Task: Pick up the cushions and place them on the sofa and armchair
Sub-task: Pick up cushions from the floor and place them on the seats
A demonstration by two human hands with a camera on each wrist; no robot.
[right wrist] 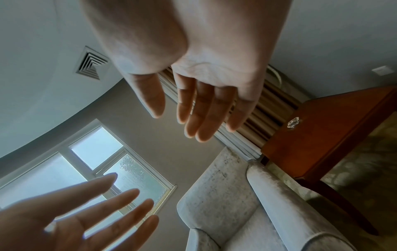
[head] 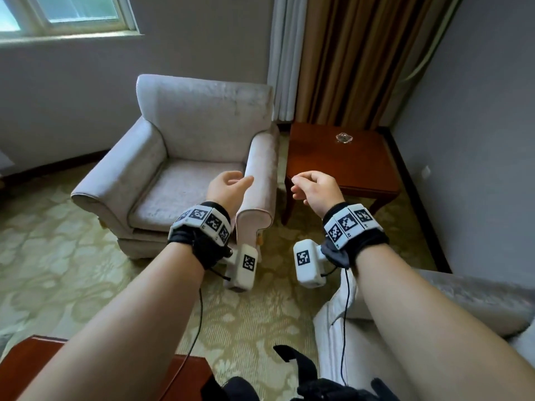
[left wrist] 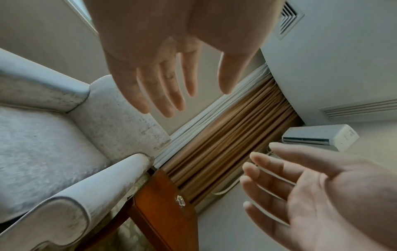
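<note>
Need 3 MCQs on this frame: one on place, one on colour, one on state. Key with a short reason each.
1. Where does the glass ashtray sit?
A. on the armchair seat
B. on the wooden side table
C. on the carpet

2. What colour is the armchair?
A. pale grey-white
B. dark green
C. red

3. What are the two hands doing?
A. both grip a cushion
B. one grips the curtain
C. both hold nothing

Key:
1 B: the ashtray rests on the side table, right of the armchair.
2 A: its upholstery is pale in all views.
3 C: the left hand and right hand hang in the air with relaxed fingers; no cushion is in view.
</note>
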